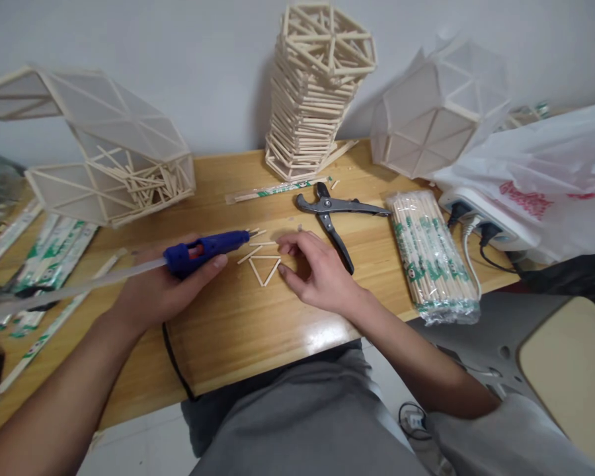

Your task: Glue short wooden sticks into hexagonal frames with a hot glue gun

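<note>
My left hand (171, 291) is wrapped round a blue hot glue gun (205, 251), with a long glue stick trailing out of its back end. The nozzle points right, over several short wooden sticks (264, 257) on the table. Two of these sticks form a V below a crosswise one. My right hand (317, 268) hovers at the right end of the sticks, fingers curved and thumb apart from the index finger. No object shows between those fingers; whether the fingertips touch a stick is unclear.
Grey cutters (330, 211) lie beyond my right hand. A chopstick bundle (429, 254) and a power strip (490, 215) are to the right. Behind stand a stick tower (307, 112) and a papered stick frame (421, 125). An open frame (104, 192) holding stick pieces is at left.
</note>
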A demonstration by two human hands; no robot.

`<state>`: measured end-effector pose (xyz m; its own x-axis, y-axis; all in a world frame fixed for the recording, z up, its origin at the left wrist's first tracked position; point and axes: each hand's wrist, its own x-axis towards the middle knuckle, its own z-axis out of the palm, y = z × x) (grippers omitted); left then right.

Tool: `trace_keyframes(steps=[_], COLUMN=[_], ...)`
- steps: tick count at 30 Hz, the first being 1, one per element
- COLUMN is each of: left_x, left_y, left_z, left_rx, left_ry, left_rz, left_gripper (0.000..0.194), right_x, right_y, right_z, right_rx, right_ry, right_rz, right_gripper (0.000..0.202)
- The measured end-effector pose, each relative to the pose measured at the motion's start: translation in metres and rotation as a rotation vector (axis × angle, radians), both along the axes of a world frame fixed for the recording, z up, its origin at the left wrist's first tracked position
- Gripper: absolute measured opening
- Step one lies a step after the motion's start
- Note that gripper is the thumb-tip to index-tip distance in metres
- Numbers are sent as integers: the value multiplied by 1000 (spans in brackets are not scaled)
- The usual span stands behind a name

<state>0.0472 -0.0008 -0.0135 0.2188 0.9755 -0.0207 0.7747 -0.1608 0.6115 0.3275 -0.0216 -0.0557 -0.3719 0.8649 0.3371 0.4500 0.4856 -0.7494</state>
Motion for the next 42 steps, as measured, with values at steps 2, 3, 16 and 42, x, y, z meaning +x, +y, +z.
trace_keyframes(steps=[2,3,16,42], left_x=[5,8,26,30], left_y=[-2,-3,-11,-10], left_z=[-1,-2,-19,-16], left_rx=[45,61,32,-79], left_ry=[25,36,-54,40], left_rz=[9,10,-41,41], left_gripper=[35,31,34,43], right_x=[0,0,0,1], right_y=[0,0,0,0], right_z=[0,1,0,-2], right_rx=[6,16,63,49], right_ry=[0,-3,-72,-87], right_rz=[8,15,69,67], right_gripper=[29,27,24,22])
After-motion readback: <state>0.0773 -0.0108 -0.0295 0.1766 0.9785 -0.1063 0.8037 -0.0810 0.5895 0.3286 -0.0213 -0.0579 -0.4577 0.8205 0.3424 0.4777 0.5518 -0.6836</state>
